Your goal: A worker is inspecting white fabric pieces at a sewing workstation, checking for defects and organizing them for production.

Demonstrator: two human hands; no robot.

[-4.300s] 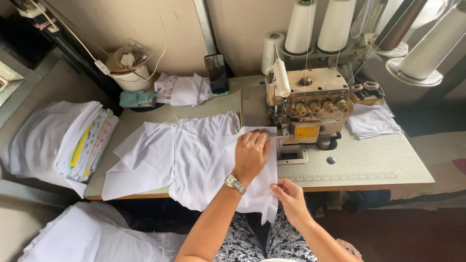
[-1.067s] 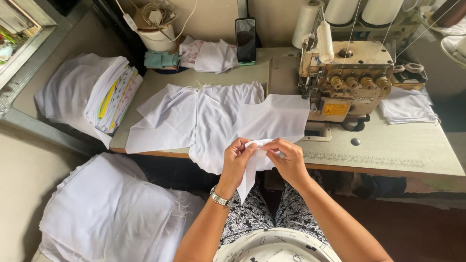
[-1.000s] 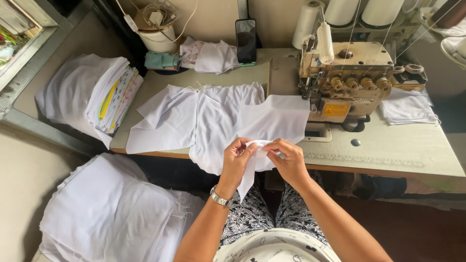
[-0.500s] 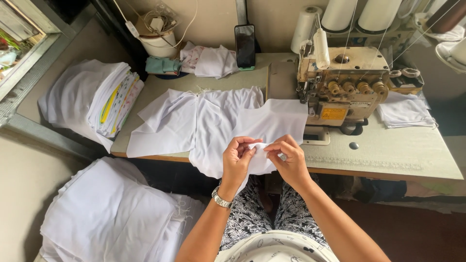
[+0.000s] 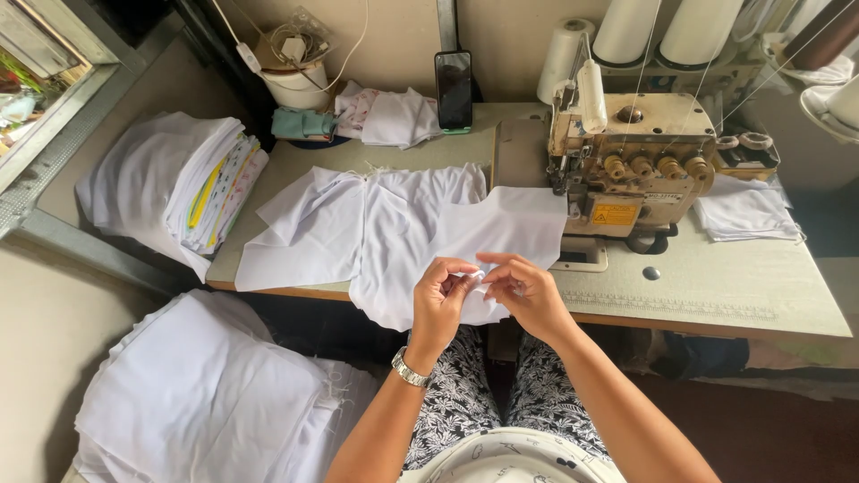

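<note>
We see the left hand (image 5: 440, 300) and right hand (image 5: 528, 293) together pinching the near edge of a white garment piece (image 5: 394, 228) that drapes over the sewing table's (image 5: 716, 286) front edge. Behind it stands a beige overlock machine (image 5: 631, 165) bearing a yellow rectangular warning label (image 5: 613, 215).

Thin matt white woven cloth garment piece (image 5: 394, 237), frayed at edges. Beige painted-metal overlock sewing machine (image 5: 631, 161), dull sheen, worn. Pale matt laminate tabletop (image 5: 716, 286), lightly scuffed. Glossy black glass-faced phone (image 5: 454, 89). Polished metal wristwatch (image 5: 410, 368).
</note>
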